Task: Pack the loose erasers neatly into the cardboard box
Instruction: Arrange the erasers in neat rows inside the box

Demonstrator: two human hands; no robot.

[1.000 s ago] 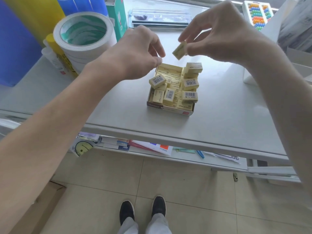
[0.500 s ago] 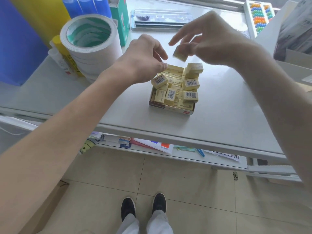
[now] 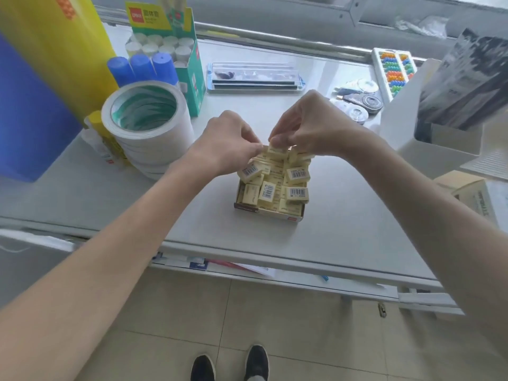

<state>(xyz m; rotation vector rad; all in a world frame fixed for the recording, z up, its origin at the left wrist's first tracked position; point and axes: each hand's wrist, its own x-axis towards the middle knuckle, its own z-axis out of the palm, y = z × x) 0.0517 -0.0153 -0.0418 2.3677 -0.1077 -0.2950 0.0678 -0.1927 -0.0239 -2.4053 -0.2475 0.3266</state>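
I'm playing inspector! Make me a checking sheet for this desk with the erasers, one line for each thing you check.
Surface: grey table; the box sits near its front edge.
Job's things: cardboard box heaped with loose erasers, many of them tilted with barcodes up; one held eraser at the box's far end.
Clutter: stack of tape rolls, blue-capped tubes, green display box, clear ruler case, abacus.
Hands: right hand pinches the held eraser; left hand has curled fingers reaching its end, grip unclear.
Cables: nothing seen.
Surroundings: tiled floor, black shoes, papers on a shelf under the table.
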